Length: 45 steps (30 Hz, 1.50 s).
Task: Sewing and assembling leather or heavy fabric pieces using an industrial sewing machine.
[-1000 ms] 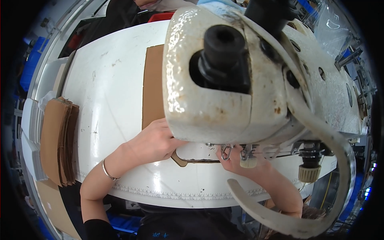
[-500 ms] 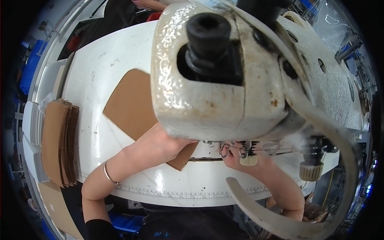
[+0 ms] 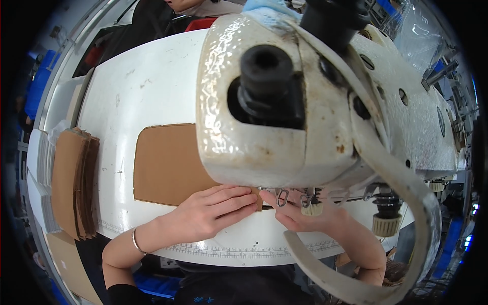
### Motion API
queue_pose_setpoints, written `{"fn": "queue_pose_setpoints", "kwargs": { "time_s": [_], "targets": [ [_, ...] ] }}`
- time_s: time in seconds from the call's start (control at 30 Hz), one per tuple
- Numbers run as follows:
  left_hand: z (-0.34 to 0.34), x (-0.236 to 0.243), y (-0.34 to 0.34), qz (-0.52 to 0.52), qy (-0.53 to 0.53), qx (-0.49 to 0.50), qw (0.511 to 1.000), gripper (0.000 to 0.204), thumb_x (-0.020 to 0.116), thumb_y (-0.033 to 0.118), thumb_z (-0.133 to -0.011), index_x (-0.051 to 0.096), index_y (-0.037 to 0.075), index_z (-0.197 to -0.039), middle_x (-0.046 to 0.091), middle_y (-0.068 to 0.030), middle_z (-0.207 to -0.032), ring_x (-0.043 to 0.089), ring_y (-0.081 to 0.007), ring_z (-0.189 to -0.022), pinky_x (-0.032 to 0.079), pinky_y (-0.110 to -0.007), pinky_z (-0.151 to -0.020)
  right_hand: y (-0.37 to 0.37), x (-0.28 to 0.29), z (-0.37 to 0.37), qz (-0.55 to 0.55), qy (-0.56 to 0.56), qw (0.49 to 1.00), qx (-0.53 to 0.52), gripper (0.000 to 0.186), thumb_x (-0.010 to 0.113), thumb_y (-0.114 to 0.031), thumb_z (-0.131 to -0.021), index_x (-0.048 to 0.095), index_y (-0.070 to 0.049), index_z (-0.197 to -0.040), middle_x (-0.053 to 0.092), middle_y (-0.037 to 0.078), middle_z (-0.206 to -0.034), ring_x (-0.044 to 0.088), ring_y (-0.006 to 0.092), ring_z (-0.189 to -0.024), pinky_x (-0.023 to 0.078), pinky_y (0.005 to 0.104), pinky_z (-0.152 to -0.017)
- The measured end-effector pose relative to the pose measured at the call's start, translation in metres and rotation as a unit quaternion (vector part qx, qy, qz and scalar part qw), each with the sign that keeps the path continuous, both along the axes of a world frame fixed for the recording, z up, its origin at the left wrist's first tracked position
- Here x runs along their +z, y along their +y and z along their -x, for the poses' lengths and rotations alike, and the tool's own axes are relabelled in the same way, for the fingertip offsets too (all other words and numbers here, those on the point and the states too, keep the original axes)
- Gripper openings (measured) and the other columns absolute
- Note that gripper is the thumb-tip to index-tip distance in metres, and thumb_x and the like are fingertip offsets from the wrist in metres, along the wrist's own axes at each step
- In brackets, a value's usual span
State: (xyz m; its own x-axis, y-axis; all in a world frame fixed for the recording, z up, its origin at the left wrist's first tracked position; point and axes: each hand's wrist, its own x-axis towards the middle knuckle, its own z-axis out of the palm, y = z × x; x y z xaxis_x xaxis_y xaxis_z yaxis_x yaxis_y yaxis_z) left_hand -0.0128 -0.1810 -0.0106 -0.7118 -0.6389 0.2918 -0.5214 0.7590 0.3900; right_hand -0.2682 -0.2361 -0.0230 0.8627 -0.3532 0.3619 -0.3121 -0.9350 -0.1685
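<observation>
A flat brown panel [image 3: 168,165] with rounded corners lies on the white table, its right part hidden under the head of a white sewing machine [image 3: 254,157]. My left hand [image 3: 203,213] rests flat on the panel's near edge, fingers stretched out toward the needle area. Close to its fingertips, my right hand [image 3: 315,218] lies at the panel's near right edge, its fingers apart. Thread guides and a tension knob [image 3: 311,209] cover part of the right hand. The needle itself is hidden.
Left on the table stands a stack of brown panels [image 3: 71,183], beside white sheets [image 3: 39,173]. A ruler strip [image 3: 218,250] runs along the table's front edge. The machine's curved grey tube [image 3: 427,203] arches round my right forearm. Another person [image 3: 203,7] is partly visible at the far side.
The brown panel has turned so its near edge lies roughly along the table front. My left hand has flattened and shifted right; my right hand's fingers have spread.
</observation>
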Motion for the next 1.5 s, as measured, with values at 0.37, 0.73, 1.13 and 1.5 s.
{"fn": "queue_pose_setpoints", "kwargs": {
  "time_s": [0.37,0.73,1.13,1.5],
  "targets": [
    [-0.015,-0.016,-0.046,0.025,0.034,0.021,0.999,0.034,0.066,-0.003,-0.062,0.07,-0.001,-0.096,0.066,-0.0126,-0.102,0.062,-0.0302,-0.098,0.054,-0.037,-0.084,0.001,-0.008,-0.003,0.216,0.125,0.963,-0.103,0.023,0.057,-0.02,-0.079,0.066,-0.018,-0.1,0.063,-0.004,-0.091,0.062,0.0129,-0.085,0.051,0.0378,-0.075],
    [-0.017,-0.02,-0.066,0.001,0.049,0.064,0.997,0.029,0.065,-0.006,-0.061,0.068,0.0,-0.089,0.066,-0.0161,-0.097,0.062,-0.0342,-0.093,0.054,-0.039,-0.08,-0.016,-0.013,-0.002,0.182,-0.007,0.982,-0.049,0.019,0.06,-0.016,-0.08,0.066,-0.003,-0.093,0.057,0.0,-0.081,0.054,0.0124,-0.073,0.051,0.0292,-0.069],
    [-0.037,0.011,-0.086,-0.036,0.108,0.177,0.978,0.036,0.063,0.004,-0.082,0.063,0.004,-0.118,0.059,-0.0162,-0.126,0.052,-0.0351,-0.12,0.044,-0.04,-0.101,-0.005,-0.024,-0.007,0.02,-0.13,0.991,-0.021,0.036,0.067,-0.009,-0.075,0.063,-0.002,-0.11,0.059,0.007,-0.08,0.061,0.0242,-0.063,0.05,0.0363,-0.053],
    [-0.109,-0.009,0.033,0.092,-0.09,0.387,0.913,0.047,0.068,0.015,-0.081,0.055,-0.007,-0.121,0.054,-0.0184,-0.122,0.05,-0.0371,-0.098,0.047,-0.045,-0.084,0.16,0.011,-0.037,-0.693,-0.085,0.711,-0.081,0.036,0.045,-0.029,-0.101,0.06,0.0,-0.117,0.069,0.011,-0.098,0.065,0.0204,-0.081,0.052,0.0353,-0.078]
  ]
}}
